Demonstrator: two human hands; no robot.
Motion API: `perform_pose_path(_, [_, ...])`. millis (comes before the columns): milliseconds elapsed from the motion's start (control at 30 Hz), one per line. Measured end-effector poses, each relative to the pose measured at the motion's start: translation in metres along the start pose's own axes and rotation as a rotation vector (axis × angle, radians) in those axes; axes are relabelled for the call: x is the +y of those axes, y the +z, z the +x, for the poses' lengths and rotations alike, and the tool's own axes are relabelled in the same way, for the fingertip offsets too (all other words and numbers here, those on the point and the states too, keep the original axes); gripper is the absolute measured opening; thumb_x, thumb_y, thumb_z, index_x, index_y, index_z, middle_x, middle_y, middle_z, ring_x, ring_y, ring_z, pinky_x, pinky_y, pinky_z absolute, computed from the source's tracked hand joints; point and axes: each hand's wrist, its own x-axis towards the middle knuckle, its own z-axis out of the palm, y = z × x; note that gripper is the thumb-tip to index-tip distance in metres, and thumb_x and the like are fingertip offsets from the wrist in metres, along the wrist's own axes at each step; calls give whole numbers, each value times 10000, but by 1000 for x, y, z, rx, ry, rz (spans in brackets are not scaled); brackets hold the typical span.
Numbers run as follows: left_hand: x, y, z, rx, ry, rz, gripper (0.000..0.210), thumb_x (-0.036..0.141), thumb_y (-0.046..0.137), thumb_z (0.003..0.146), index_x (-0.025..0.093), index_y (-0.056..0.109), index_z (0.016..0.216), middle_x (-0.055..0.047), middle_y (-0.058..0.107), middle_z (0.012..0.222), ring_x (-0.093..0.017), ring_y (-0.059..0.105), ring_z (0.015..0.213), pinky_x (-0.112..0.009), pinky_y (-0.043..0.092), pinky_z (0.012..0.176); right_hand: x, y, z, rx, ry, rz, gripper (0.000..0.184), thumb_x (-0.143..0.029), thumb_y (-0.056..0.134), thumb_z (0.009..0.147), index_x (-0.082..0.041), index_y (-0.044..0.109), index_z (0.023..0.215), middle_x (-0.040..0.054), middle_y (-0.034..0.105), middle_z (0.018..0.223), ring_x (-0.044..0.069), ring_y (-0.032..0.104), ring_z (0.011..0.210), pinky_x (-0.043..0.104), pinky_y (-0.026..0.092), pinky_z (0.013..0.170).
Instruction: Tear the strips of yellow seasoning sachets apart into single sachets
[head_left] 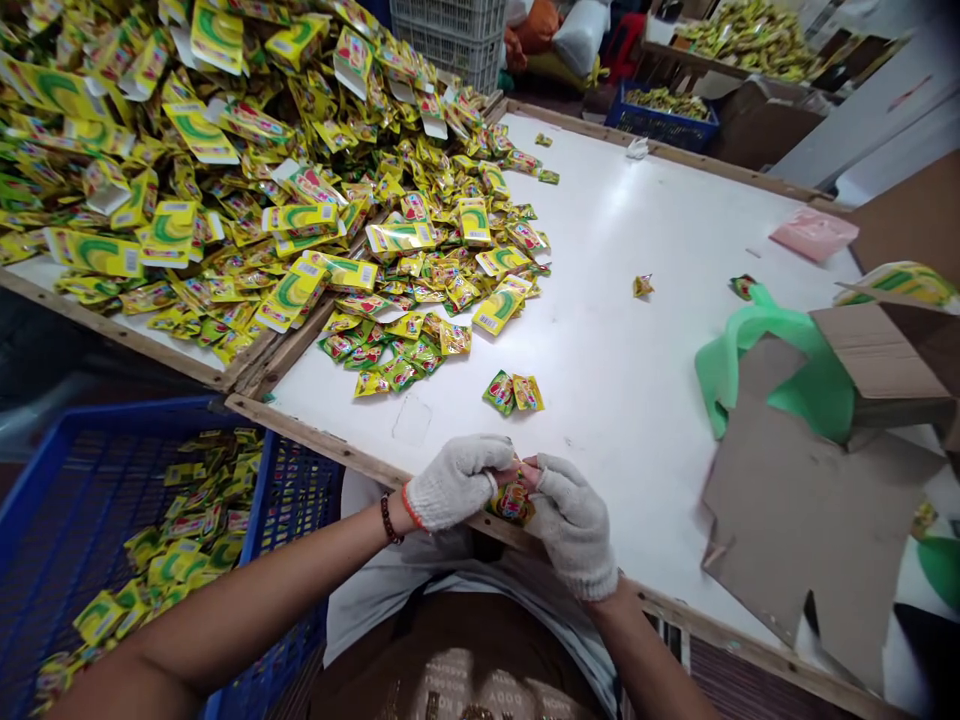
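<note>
Both my hands wear white knit gloves that leave some fingertips bare, and they meet at the table's near edge. My left hand [461,482] pinches the top of a small shiny candy packet [513,500] with yellow, red and green print. From the other side, my right hand [574,520] grips the same packet, its fingertips close to the left ones. The packet is partly hidden behind the fingers. Just beyond my hands, a green packet [499,392] and a yellow packet [528,393] lie side by side on the white table [600,330].
A large heap of packets and small yellow boxes [292,290] covers the left. Below it stands a blue crate [112,420] holding more yellow boxes. Torn cardboard [810,520], a green plastic piece [720,360] and a pink bundle [814,234] lie right. A wooden rim [322,430] edges the table.
</note>
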Motion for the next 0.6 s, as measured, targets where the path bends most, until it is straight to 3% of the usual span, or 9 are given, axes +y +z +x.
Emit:
perform_pose_path(133, [3, 2, -5, -3, 16, 72, 186, 194, 447, 830, 134, 602, 746, -30, 545, 737, -134, 507, 711, -232, 412, 672, 2, 0, -6, -34, -4, -6, 378, -89, 434, 746, -258, 633, 1019, 51, 611, 1034, 183, 585, 955, 334, 493, 847])
perform_pose_path(233, [9, -11, 1, -49, 34, 179, 191, 223, 445, 838, 146, 598, 753, -26, 560, 753, -133, 511, 716, -227, 405, 676, 9, -4, -2, -23, 91, 14, 315, -143, 465, 762, -233, 623, 1019, 58, 610, 1046, 199, 574, 978, 352, 474, 883])
perform_pose_path(300, [12, -29, 17, -38, 74, 302, 166, 261, 478, 826, 160, 602, 784, -30, 570, 804, -138, 518, 741, -230, 403, 694, 13, -5, 5, 20, 268, 32, 271, -226, 515, 767, -196, 609, 1020, 78, 624, 1020, 216, 589, 940, 365, 490, 854])
perform_pose_path(367, [14, -52, 44, 60, 84, 465, 148, 287, 511, 805, 170, 598, 825, -40, 573, 852, -154, 523, 776, -245, 399, 721, 7, 2, 14, 114, 458, 111, 287, -314, 513, 783, -164, 591, 1015, 94, 643, 957, 218, 614, 857, 359, 525, 772])
perform_pose_path(433, [13, -73, 80, 186, 15, 631, 154, 292, 537, 777, 168, 588, 853, -58, 579, 866, -184, 530, 807, -272, 395, 740, -12, 20, 19, 131, 514, 270, 298, -350, 466, 809, -166, 590, 1009, 88, 652, 936, 202, 625, 811, 329, 538, 722])
perform_pose_path(467, [13, -80, 100, 238, -51, 693, 183, 304, 561, 754, 164, 582, 869, -73, 583, 881, -204, 534, 831, -289, 394, 751, -25, 32, 20, 76, 478, 354, 286, -342, 454, 812, -189, 602, 1004, 68, 657, 942, 188, 628, 810, 307, 536, 725])
perform_pose_path(500, [11, -86, 119, 291, -128, 722, 242, 320, 599, 719, 159, 572, 898, -91, 586, 915, -227, 535, 869, -304, 392, 771, -40, 46, 18, -117, 400, 449, 266, -319, 475, 799, -225, 619, 1003, 35, 661, 964, 173, 629, 829, 282, 527, 749])
perform_pose_path(567, [7, -90, 151, 369, -256, 706, 429, 327, 695, 613, 153, 542, 975, -126, 576, 1005, -271, 517, 971, -327, 381, 823, -63, 72, 12, -612, 288, 572, 290, -321, 577, 716, -315, 641, 999, -39, 687, 872, 162, 649, 741, 236, 539, 632])
perform_pose_path(600, [5, -90, 163, 393, -289, 677, 512, 304, 729, 564, 150, 524, 1007, -139, 568, 1039, -284, 504, 1009, -335, 376, 843, -70, 81, 8, -758, 264, 567, 338, -326, 631, 657, -365, 642, 993, -74, 692, 821, 164, 653, 706, 234, 538, 602])
